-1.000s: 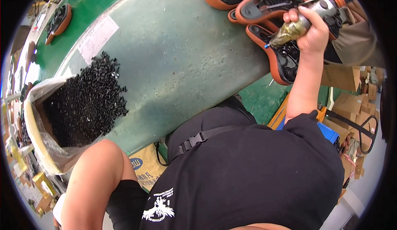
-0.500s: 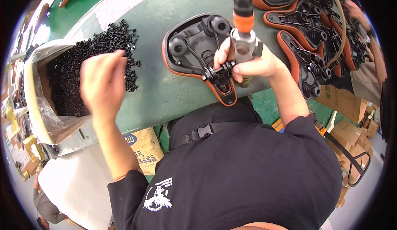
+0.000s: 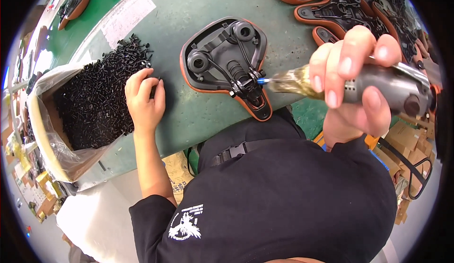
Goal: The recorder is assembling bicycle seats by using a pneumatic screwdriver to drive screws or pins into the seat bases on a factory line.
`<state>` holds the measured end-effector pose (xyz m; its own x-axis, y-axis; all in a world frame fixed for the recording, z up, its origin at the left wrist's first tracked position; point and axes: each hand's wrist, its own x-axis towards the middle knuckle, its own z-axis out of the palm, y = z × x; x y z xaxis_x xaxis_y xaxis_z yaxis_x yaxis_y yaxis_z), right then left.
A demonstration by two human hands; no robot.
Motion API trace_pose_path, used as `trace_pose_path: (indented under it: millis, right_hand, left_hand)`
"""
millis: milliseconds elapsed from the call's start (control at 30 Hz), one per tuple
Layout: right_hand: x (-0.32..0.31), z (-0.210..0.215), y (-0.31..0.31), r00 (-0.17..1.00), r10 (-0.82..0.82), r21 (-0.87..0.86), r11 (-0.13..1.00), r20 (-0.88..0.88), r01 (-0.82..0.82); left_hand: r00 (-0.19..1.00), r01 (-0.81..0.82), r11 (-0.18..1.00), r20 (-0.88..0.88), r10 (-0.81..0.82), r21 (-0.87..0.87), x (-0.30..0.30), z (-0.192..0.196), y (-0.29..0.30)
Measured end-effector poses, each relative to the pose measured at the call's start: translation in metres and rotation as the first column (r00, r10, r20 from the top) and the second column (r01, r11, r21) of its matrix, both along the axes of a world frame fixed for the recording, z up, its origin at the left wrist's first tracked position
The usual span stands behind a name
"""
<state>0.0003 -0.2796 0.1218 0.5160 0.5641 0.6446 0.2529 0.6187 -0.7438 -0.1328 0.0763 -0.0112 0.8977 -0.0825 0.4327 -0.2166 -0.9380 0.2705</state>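
A bicycle saddle (image 3: 222, 50) lies underside up on the green bench, its black base and springs showing inside an orange-brown rim. My right hand (image 3: 354, 69) is wrapped around a grey power screwdriver (image 3: 383, 86), held almost level. Its blue-collared tip reaches the saddle's clamp (image 3: 246, 87) from the right; whether it touches a fastener is unclear. At the right edge of a heap of black screws (image 3: 104, 88), my left hand (image 3: 145, 103) is closed, pinching what looks like a black screw (image 3: 152, 92), mostly covered by the fingers.
A plastic-lined box (image 3: 49, 130) holds the screws at the left, with some spilling over the bench. More orange-rimmed saddles (image 3: 326, 10) are piled at the far right. A paper sheet (image 3: 127, 19) lies at the back, and another saddle (image 3: 75, 5) sits far left.
The screwdriver, upright before, has tipped down to the right with its tip at the clamp. My right hand has moved off the clamp onto its body. My left hand has come rightward to the heap's edge.
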Motion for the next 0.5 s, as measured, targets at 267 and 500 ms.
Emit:
trace_pose_path:
  millis: [267,500]
  right_hand:
    - [-0.016,0.009,0.03,0.995,0.103,0.051,0.993,-0.005,-0.103]
    - [-0.021,0.017,0.04,0.979,0.196,-0.005,0.981,-0.055,-0.196]
  left_hand:
    - [0.949,-0.156,-0.469,0.0,-0.316,-0.869,-0.032,0.043,-0.102]
    - [0.914,0.016,-0.29,0.131,-0.384,-0.957,-0.022,0.032,-0.111]
